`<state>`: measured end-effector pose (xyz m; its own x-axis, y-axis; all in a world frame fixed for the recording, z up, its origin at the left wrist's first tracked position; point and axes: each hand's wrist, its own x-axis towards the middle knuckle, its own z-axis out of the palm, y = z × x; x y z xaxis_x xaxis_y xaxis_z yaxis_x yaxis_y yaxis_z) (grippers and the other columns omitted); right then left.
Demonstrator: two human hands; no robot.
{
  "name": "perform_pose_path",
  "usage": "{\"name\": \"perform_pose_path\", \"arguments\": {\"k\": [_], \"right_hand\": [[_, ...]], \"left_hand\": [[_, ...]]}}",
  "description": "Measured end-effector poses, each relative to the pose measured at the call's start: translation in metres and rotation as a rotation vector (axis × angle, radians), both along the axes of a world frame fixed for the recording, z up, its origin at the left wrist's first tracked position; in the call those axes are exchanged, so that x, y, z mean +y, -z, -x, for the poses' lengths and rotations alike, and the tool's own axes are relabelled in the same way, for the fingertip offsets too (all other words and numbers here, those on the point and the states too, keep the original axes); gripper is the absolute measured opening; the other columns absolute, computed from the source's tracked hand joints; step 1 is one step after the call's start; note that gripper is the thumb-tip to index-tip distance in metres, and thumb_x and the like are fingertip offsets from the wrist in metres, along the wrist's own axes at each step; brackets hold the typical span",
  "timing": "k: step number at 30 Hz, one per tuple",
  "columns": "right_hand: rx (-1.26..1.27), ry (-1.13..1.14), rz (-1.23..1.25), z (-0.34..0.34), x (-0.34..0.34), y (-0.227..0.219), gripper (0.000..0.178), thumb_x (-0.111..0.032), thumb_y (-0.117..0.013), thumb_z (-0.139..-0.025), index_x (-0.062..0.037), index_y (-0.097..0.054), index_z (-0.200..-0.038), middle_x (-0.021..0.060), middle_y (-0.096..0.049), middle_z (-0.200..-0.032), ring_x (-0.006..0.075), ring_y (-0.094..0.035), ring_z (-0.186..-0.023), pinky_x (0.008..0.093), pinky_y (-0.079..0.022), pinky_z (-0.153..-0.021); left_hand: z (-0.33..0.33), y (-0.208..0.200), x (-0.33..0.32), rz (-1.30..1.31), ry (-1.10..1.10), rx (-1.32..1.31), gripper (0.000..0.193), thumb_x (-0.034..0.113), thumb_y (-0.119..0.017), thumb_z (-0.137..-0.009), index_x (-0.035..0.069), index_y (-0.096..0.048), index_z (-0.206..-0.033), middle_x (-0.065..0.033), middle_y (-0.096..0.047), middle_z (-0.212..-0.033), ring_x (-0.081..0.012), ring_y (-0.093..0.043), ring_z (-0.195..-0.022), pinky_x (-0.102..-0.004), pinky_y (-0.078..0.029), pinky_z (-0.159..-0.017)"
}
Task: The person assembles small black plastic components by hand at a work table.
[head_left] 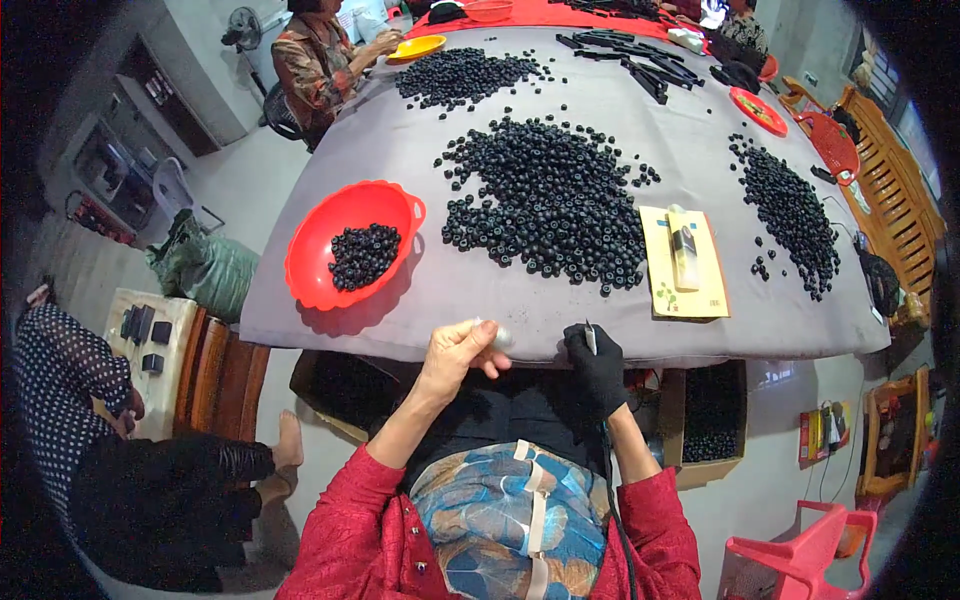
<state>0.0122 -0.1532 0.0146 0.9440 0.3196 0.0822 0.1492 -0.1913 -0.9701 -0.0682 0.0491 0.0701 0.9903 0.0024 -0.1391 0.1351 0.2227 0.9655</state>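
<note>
On our left, a red bowl (312, 245) holds small black pieces (364, 256); our left hand (458, 352) curls near the edge of the grey table (400, 325), whether gripping anything we cannot tell; beyond spreads a black heap (560, 190); our gloved right hand (593, 370) clasps a slim pointed tool (591, 338)

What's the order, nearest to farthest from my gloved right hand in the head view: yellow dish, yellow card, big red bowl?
From your right hand:
1. Yellow card, just ahead, right.
2. Big red bowl, left.
3. Yellow dish, far left edge.
</note>
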Motion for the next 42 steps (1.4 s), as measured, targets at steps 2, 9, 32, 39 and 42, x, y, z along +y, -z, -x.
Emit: {"name": "perform_pose_path", "arguments": {"k": [2, 9, 32, 39, 42], "right_hand": [[0.07, 0.005, -0.041, -0.002, -0.002, 0.004, 0.016, -0.017, -0.055, -0.081, -0.0019, -0.059, -0.087, 0.0063, -0.06, -0.075, 0.0127, -0.055, -0.067, 0.0273, -0.044, -0.062], [0.058, -0.022, -0.012, -0.002, -0.003, -0.004, 0.016, -0.017, -0.056, -0.082, -0.0019, -0.059, -0.087, 0.0045, -0.06, -0.076, 0.0113, -0.054, -0.068, 0.0272, -0.044, -0.064], [0.125, -0.015, -0.153, -0.003, -0.003, 0.008, 0.019, -0.02, -0.057, -0.082, -0.0017, -0.059, -0.087, 0.0041, -0.059, -0.072, 0.0107, -0.054, -0.065, 0.0259, -0.043, -0.06], [0.064, 0.012, -0.065, -0.003, 0.0, 0.009, 0.018, -0.02, -0.056, -0.083, -0.0023, -0.058, -0.086, 0.0028, -0.059, -0.069, 0.0094, -0.053, -0.062, 0.0252, -0.043, -0.056], [0.15, 0.01, -0.113, -0.001, 0.001, 0.007, 0.018, -0.019, -0.056, -0.083, -0.002, -0.058, -0.086, 0.003, -0.059, -0.07, 0.0093, -0.053, -0.062, 0.0248, -0.043, -0.056]], "left_hand": [[-0.003, -0.002, -0.012, 0.043, -0.159, -0.057, 0.026, 0.02, -0.052, -0.087, 0.0, -0.058, -0.103, -0.0103, -0.061, -0.091, -0.0173, -0.061, -0.075, -0.0264, -0.05, -0.059], [0.001, 0.008, -0.009, -0.096, -0.037, -0.012, 0.043, 0.012, -0.056, -0.083, 0.001, -0.042, -0.122, -0.0126, -0.049, -0.116, -0.0192, -0.057, -0.092, -0.0292, -0.052, -0.069], [0.005, 0.004, -0.017, -0.077, 0.047, -0.167, 0.036, 0.032, -0.051, -0.087, -0.002, -0.062, -0.088, -0.0084, -0.063, -0.083, -0.0142, -0.06, -0.073, -0.0233, -0.048, -0.064], [0.004, 0.008, -0.024, 0.152, -0.158, -0.107, 0.036, 0.029, -0.056, -0.085, -0.002, -0.057, -0.102, -0.0093, -0.06, -0.091, -0.016, -0.059, -0.083, -0.0271, -0.05, -0.067], [0.006, 0.003, -0.036, 0.081, -0.286, -0.269, 0.041, 0.024, -0.059, -0.083, -0.002, -0.049, -0.114, -0.0104, -0.056, -0.102, -0.0178, -0.057, -0.092, -0.0288, -0.05, -0.072]]}}
